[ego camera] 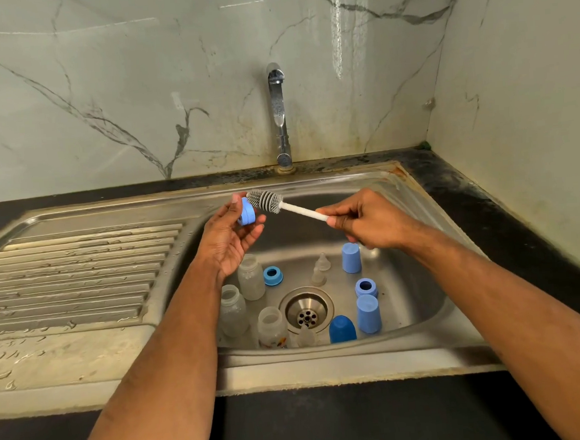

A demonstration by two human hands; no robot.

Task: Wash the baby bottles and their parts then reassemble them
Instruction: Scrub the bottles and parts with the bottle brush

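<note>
Now scrubbing: left hand (229, 236) pinching light blue plastic collar ring (247, 216) tilted toward grey bristle bottle brush (264, 201), right hand (367, 222) gripping its white handle, above steel sink (419, 217) holding clear bottles (250, 276), probably catching drips.

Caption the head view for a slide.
Left hand holds a blue collar ring while right hand scrubs it with a bottle brush over the sink.
</note>
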